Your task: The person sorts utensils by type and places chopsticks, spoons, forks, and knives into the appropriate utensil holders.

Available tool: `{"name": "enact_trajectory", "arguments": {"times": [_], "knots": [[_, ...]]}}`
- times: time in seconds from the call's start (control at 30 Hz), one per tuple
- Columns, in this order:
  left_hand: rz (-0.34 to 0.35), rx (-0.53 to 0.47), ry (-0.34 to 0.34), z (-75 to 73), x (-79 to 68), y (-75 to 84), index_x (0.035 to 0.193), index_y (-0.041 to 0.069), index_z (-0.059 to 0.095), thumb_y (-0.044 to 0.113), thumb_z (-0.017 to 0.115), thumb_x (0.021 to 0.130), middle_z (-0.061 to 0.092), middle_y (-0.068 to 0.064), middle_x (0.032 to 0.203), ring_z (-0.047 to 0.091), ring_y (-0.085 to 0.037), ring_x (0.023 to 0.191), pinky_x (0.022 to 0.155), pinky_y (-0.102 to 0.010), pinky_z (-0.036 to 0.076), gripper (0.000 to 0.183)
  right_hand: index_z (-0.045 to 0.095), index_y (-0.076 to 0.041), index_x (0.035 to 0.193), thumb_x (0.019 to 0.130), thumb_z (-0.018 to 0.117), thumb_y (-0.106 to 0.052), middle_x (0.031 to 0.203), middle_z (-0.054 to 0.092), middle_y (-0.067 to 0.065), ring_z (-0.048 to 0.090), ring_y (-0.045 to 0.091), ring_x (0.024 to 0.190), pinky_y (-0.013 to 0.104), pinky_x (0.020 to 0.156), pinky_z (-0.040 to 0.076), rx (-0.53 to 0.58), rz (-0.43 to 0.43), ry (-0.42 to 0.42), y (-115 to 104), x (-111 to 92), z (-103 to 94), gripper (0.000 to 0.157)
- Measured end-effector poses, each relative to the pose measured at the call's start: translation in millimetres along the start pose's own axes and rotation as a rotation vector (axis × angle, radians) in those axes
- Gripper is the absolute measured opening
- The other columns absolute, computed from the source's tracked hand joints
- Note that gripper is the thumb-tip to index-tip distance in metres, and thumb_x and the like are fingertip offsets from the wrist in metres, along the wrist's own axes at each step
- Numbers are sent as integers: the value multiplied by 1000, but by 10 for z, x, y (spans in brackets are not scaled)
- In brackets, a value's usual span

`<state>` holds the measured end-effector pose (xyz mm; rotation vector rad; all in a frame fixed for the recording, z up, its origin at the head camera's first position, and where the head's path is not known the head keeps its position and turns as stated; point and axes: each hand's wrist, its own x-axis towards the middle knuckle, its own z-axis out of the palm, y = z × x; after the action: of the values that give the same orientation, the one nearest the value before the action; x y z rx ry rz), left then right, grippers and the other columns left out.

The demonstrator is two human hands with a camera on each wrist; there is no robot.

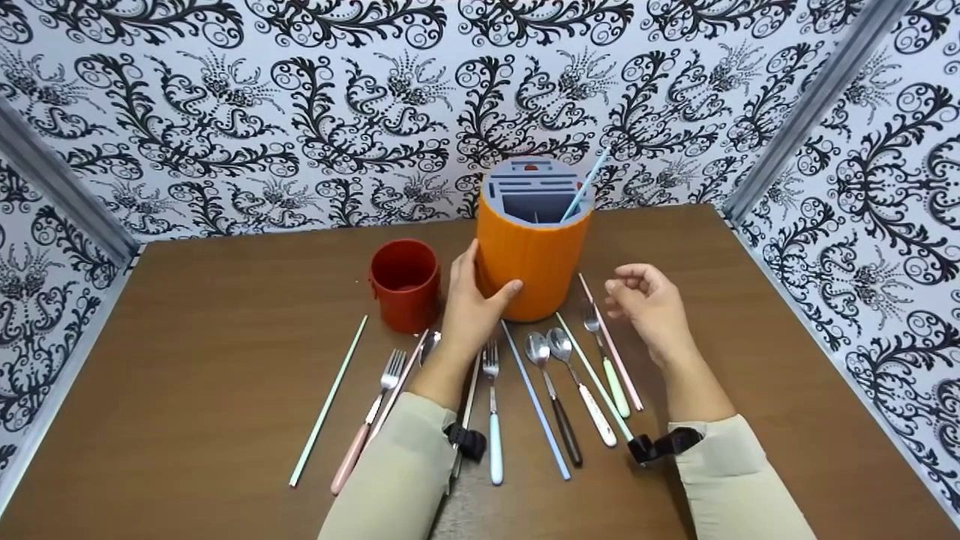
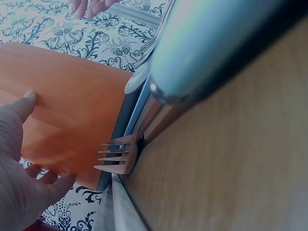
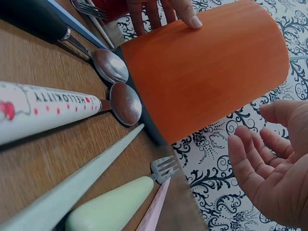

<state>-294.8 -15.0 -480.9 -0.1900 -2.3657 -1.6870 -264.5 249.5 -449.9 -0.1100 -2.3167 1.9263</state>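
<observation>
An orange cylindrical utensil holder (image 1: 529,262) with a grey slotted top stands at the back of the table. One light blue chopstick (image 1: 586,184) leans up out of its front opening. My left hand (image 1: 471,307) grips the holder's lower left side, thumb across the front and fingers round the side; the left wrist view shows the thumb (image 2: 24,103) on the orange wall. To the right of the holder, apart from it, my right hand (image 1: 651,311) hovers with loosely bent fingers. Nothing lies between those fingers in the right wrist view.
A red cup (image 1: 405,289) stands left of the holder. In front lie several chopsticks, including a green one (image 1: 328,401), several forks such as the pink-handled fork (image 1: 370,420), and spoons, among them a black-handled spoon (image 1: 555,397). Patterned walls (image 1: 337,112) enclose the table.
</observation>
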Motion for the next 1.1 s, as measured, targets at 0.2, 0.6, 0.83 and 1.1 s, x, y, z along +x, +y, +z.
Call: {"name": "enact_trajectory", "arguments": {"times": [0.2,0.6,0.83,1.1], "knots": [[-16,7,6,-15,0,-21,163,14,33,34,83,89,40,-13,161,44,-28,147,128,-42,31,91,55,3,128,97,69,-8,96,66,0,69,9,77,31,73,64,-82,-16,-30,17,5,19,35],[-27,-8,0,-18,-21,-8,163,15,32,33,82,90,39,-12,161,44,-28,147,128,-43,31,91,53,8,137,98,67,-9,115,63,22,65,15,87,22,71,60,-334,-30,-100,109,24,-57,45],[-28,-1,-11,-12,-22,-3,163,15,31,35,82,90,39,-12,162,43,-27,148,127,-43,32,92,51,7,141,98,65,-9,125,62,28,66,33,103,24,73,60,-469,-23,-152,172,30,-99,48],[-42,-6,-27,-14,-2,6,164,18,30,36,81,91,38,-8,162,43,-25,148,127,-42,32,91,52,5,142,97,66,-16,126,65,26,65,40,115,47,93,59,-621,-20,-201,217,27,-116,51]]}}
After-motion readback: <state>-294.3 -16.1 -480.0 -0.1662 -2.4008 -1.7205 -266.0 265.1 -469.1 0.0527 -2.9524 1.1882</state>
